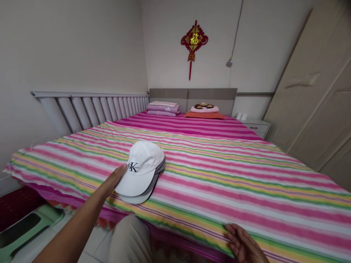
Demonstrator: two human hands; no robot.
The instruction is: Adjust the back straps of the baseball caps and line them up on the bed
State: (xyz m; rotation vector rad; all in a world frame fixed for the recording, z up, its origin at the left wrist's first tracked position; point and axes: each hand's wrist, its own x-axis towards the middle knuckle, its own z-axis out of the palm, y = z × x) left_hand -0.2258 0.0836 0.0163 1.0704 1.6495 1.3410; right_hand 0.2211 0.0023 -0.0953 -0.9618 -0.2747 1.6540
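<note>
A white baseball cap (pixel 145 159) with a black "CK" logo sits on top of a stack on the striped bed sheet, its brim turned toward me. Beneath it show the edges of a grey cap (pixel 139 197) and a darker one. My left hand (pixel 120 174) grips the left side of the white cap near the brim; its fingertips are partly hidden. Close to the bed's front edge, my right hand (pixel 242 241) is apart from the caps, fingers loosely curved and holding nothing.
Folded purple bedding (pixel 163 109) and a pink pillow (pixel 204 109) on an orange piece lie by the headboard (pixel 211 95). A white radiator (pixel 93 111) runs along the left wall. A green stool (pixel 30 230) stands at lower left, a nightstand (pixel 256 128) at right.
</note>
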